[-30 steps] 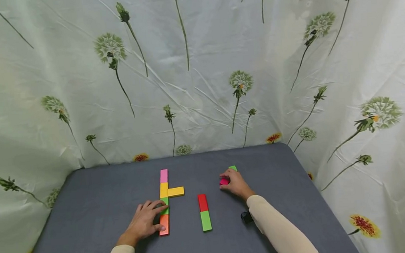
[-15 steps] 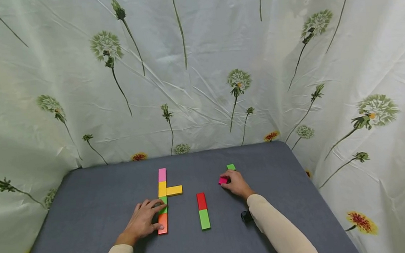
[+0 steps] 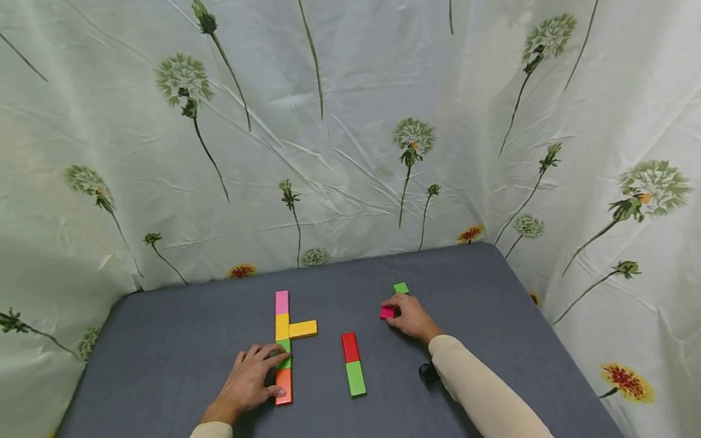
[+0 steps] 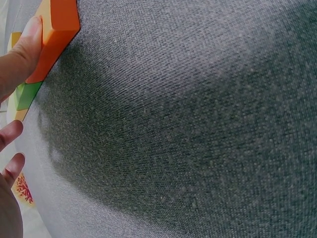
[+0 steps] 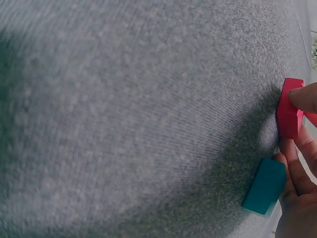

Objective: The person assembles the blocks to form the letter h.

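Observation:
My left hand point(image 3: 246, 381) lies beside a straight row of blocks, thumb on the orange block point(image 3: 284, 386) and a fingertip on the green block point(image 3: 285, 358). A yellow block point(image 3: 282, 326) and a pink block point(image 3: 282, 302) continue that row, and another yellow block point(image 3: 303, 329) juts out to the right. My right hand point(image 3: 414, 319) pinches a magenta block point(image 3: 386, 312) between thumb and fingers. In the right wrist view a teal block point(image 5: 265, 186) sits by the other fingers; the hand hides it in the head view.
A red block point(image 3: 350, 347) and a light green block point(image 3: 355, 379) stand end to end between the hands. One more green block point(image 3: 401, 288) shows just beyond my right hand. Floral fabric point(image 3: 344, 143) hangs behind the grey table point(image 3: 209, 315).
The head view has shifted slightly. Both hands stay in nearly the same place, the right still pinching the magenta block.

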{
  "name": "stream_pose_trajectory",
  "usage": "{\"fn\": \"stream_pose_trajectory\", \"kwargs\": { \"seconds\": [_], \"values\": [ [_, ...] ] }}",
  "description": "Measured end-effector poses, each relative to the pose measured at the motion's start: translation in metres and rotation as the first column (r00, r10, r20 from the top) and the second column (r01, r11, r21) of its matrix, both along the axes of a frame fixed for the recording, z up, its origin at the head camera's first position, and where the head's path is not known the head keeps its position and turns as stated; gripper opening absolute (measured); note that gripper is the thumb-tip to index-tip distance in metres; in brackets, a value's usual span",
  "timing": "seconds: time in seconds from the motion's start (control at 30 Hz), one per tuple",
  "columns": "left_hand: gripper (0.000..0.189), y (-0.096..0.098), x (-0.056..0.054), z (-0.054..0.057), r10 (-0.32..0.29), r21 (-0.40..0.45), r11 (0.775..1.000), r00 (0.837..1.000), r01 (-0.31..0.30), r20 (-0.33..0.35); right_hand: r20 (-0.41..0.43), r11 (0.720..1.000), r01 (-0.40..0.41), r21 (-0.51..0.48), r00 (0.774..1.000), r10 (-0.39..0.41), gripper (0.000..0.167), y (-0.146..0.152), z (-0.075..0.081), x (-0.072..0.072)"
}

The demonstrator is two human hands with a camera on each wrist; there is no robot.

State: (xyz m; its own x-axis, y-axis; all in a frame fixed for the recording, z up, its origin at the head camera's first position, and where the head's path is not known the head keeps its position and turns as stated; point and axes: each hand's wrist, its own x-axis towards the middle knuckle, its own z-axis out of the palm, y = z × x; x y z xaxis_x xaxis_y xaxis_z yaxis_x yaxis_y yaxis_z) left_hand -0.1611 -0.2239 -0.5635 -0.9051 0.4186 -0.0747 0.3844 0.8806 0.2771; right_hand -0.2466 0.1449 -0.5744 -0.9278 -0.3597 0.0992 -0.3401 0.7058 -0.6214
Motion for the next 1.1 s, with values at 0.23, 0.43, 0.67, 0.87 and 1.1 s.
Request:
{"fn": "stream_pose_trajectory", "kwargs": {
  "seconds": [0.23,0.43,0.67,0.87,1.1],
  "values": [
    [0.068,0.000,0.000,0.000,-0.006,-0.016,1.000,1.000,0.006,-0.004,0.009,1.000,0.015,-0.002,1.000,-0.015,0.028,-0.003,0.004,0.002],
    [0.067,-0.001,0.000,0.001,0.003,-0.024,1.000,1.000,-0.003,-0.005,-0.024,0.999,-0.025,0.030,0.999,0.026,0.027,-0.011,0.006,-0.002],
    [0.068,0.000,0.000,-0.001,0.011,-0.024,1.000,1.000,-0.011,-0.011,0.020,0.999,-0.030,0.020,0.999,0.029,0.027,-0.029,0.011,-0.006],
    [0.067,0.003,0.000,-0.003,0.013,-0.013,1.000,1.000,-0.013,-0.010,0.035,0.998,-0.064,0.018,0.997,0.064,0.028,-0.044,0.018,-0.009],
    [0.067,0.004,0.000,-0.002,0.024,-0.024,0.999,1.000,-0.024,-0.001,0.053,0.993,-0.113,0.026,0.992,0.111,0.027,-0.065,0.023,-0.014]
  ]
}}
